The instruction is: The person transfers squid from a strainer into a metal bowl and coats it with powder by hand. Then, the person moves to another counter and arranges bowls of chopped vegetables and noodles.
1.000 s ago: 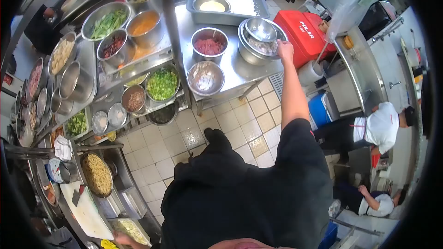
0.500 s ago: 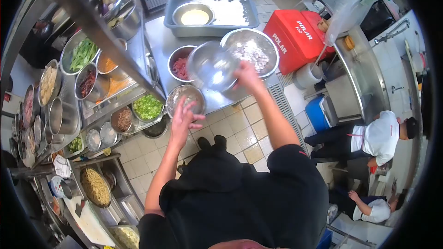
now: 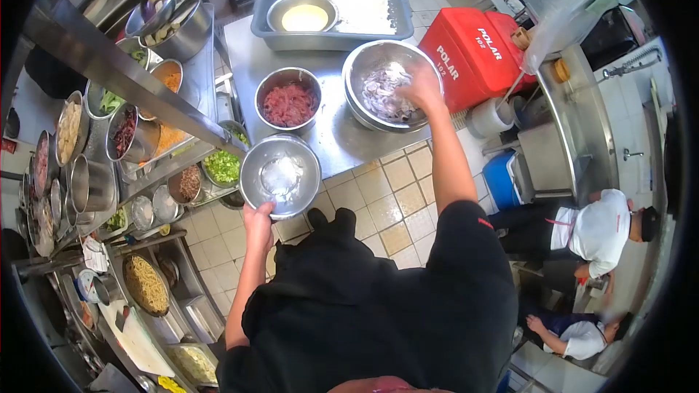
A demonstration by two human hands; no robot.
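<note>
My left hand (image 3: 259,224) grips the near rim of a metal bowl (image 3: 312,185), thumb over the edge. Inside that bowl is a bright whitish patch, either glare or residue. Over a larger metal bowl (image 3: 352,93) on the steel counter, my right hand (image 3: 422,91) is smeared by motion, its fingers at the pale sliced pieces (image 3: 386,93) inside. Whether those fingers hold any is not clear. Between the two bowls, farther back, stands a metal pot (image 3: 318,110) of raw red meat (image 3: 288,105).
A grey tub (image 3: 328,42) of white powder, with a bowl of yellow liquid (image 3: 304,18) in it, sits at the counter's back. A red POLAR box (image 3: 466,51) stands right. Food containers and a slanting metal post (image 3: 145,80) are left. Two people (image 3: 593,229) work at far right.
My right hand held a blurred metal bowl in mid-air; now it is over the pale pieces, without that bowl. My left hand, spread open before, has closed on a bowl's rim.
</note>
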